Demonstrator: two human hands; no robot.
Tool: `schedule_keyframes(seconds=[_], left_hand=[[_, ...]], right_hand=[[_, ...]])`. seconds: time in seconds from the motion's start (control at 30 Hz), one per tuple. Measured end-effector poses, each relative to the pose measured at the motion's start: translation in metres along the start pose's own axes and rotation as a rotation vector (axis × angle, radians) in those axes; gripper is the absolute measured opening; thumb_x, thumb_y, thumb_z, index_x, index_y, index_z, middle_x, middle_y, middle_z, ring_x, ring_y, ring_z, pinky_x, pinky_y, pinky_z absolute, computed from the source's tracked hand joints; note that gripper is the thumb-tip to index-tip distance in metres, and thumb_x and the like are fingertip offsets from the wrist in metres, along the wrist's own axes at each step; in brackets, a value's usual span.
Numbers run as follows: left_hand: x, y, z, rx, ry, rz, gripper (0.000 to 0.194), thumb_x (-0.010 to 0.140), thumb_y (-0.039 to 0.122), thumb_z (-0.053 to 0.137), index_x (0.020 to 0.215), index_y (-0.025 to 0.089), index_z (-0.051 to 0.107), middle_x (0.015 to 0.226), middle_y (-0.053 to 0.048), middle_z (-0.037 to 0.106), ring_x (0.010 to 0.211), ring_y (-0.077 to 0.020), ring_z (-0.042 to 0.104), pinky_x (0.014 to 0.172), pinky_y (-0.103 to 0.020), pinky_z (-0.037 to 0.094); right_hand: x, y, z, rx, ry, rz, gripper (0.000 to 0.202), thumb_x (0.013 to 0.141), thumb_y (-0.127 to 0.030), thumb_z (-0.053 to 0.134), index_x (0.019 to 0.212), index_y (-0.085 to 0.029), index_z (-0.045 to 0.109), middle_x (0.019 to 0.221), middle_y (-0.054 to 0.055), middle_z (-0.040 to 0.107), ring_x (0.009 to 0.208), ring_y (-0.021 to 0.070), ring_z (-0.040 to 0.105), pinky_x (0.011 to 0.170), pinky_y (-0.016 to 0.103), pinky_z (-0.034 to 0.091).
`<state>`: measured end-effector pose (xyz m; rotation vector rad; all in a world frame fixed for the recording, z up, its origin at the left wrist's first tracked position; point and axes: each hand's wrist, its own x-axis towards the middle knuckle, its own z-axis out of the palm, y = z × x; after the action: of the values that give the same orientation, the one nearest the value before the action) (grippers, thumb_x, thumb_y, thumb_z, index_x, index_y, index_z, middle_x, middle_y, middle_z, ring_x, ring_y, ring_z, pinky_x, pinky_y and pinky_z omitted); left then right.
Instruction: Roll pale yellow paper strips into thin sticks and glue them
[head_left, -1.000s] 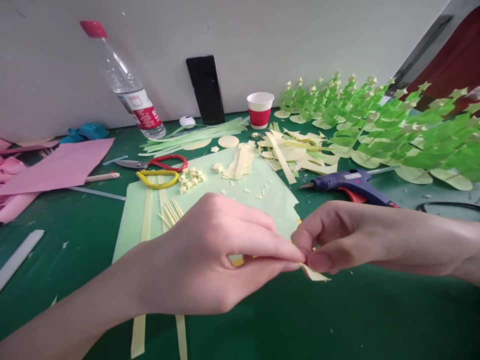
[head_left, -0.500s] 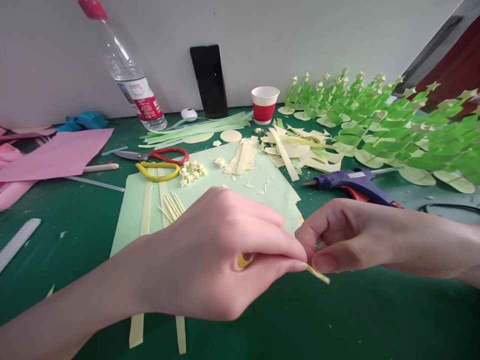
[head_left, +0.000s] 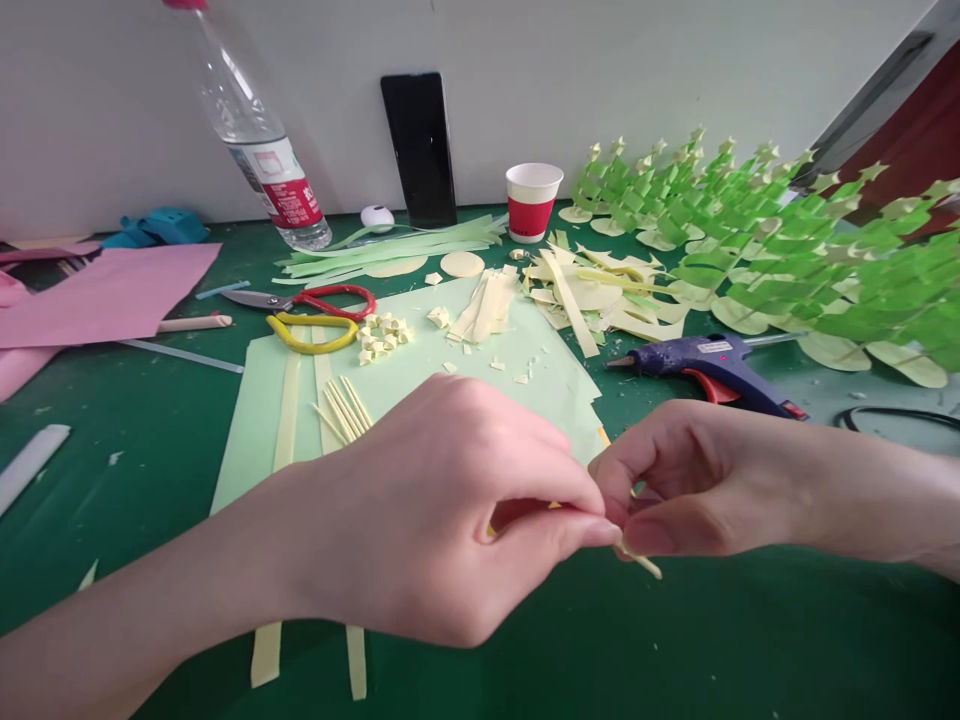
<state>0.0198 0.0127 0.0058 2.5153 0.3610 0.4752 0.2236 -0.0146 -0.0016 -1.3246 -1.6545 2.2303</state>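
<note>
The left hand is pinching a thin paper strip with its thumb and first finger pressing close. The right hand is squeezing it too, with its thumb in front and its other fingers curling in. The two hands are meeting at their tips. Only a small, pale yellow end is poking out, just under the right thumb and above the green table; the rest is hiding. The step in hand looks to be rolling or folding the strip tight, and the next move seems to be calling for a small, firm pinch so it does not come loose. Behind the hands, a pale green sheet is lying flat, and some thin paper sticks are resting on it near the left hand. Two long strips are running under the left arm. Farther back, little paper stars are sitting beside the scissors. A blue glue gun is lying behind the right hand. At the back, a bottle, a phone and a cup are standing, and green paper plants are crowding the right side
</note>
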Motion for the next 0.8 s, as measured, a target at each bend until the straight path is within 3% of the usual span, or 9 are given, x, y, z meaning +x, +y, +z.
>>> schedule_keyframes(seconds=[0.17,0.37,0.53,0.7,0.8], left_hand=[[0.0,-0.003,0.002,-0.017,-0.016,0.006,0.034,0.087,0.015,0.048,0.062,0.014,0.07,0.044,0.002,0.052,0.041,-0.0095,0.04,0.043,-0.028,0.028],[-0.001,-0.002,0.005,-0.064,-0.127,-0.11,0.032,0.085,0.009,0.047,0.066,0.014,0.072,0.046,0.002,0.056,0.041,-0.0096,0.04,0.045,-0.029,0.027],[-0.001,-0.002,0.006,-0.05,-0.131,-0.142,0.033,0.086,0.011,0.047,0.063,0.015,0.07,0.045,0.003,0.053,0.041,-0.0089,0.036,0.043,-0.027,0.026],[0.002,0.0,-0.001,-0.042,-0.002,-0.173,0.03,0.085,0.008,0.05,0.065,0.016,0.071,0.053,0.002,0.064,0.043,-0.0078,0.049,0.044,-0.024,0.029],[0.003,0.0,-0.001,-0.054,0.088,-0.162,0.029,0.084,0.007,0.051,0.062,0.014,0.069,0.052,0.002,0.064,0.043,-0.0072,0.05,0.042,-0.022,0.031]], right_hand=[[0.001,-0.002,0.001,-0.012,-0.007,-0.003,0.015,0.077,-0.027,0.067,0.072,-0.014,0.062,0.056,-0.007,0.037,0.048,0.0013,0.025,0.044,0.019,0.015],[0.004,0.001,0.005,-0.013,0.033,-0.002,0.017,0.074,-0.025,0.067,0.067,-0.013,0.058,0.056,-0.007,0.042,0.047,0.0007,0.028,0.042,0.017,0.017],[0.003,0.001,0.004,-0.083,0.081,0.012,0.017,0.074,-0.028,0.065,0.068,-0.014,0.058,0.057,-0.006,0.044,0.049,0.0025,0.031,0.044,0.017,0.019],[-0.01,-0.003,0.001,-0.218,0.28,-0.133,0.028,0.084,-0.043,0.055,0.073,-0.02,0.066,0.067,-0.001,0.053,0.06,0.0088,0.043,0.054,0.021,0.032],[-0.016,0.0,0.008,-0.341,0.451,-0.254,0.019,0.084,-0.042,0.059,0.081,-0.026,0.07,0.069,-0.002,0.057,0.059,0.0095,0.046,0.052,0.021,0.034]])
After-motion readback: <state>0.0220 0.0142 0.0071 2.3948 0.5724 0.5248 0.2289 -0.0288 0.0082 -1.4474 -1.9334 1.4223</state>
